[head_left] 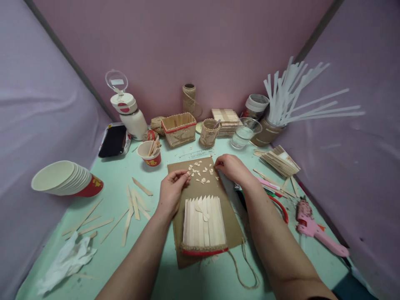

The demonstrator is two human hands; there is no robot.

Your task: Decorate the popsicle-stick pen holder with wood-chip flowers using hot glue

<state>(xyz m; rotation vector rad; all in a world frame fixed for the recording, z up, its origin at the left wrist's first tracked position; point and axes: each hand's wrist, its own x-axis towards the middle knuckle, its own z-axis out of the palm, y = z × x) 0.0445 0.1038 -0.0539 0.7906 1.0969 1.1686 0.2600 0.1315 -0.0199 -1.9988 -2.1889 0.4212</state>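
A brown cardboard sheet lies before me, with several small pale petal-shaped chips scattered over its far half. On its near half rests a fan-like panel of pale wooden strips, edged with twine and a red band; a few petal-shaped pieces sit on its front. My left hand is at the sheet's left edge, thumb and fingers pinched beside the chips. At the far right edge my right hand has its fingertips closed together near other chips. Whatever lies between either hand's fingertips is too small to make out.
Loose wooden strips and a crumpled tissue lie left, near stacked paper cups. A pink glue gun and red-handled scissors lie right. Behind stand a small basket, a twine-covered cup and a clear cup.
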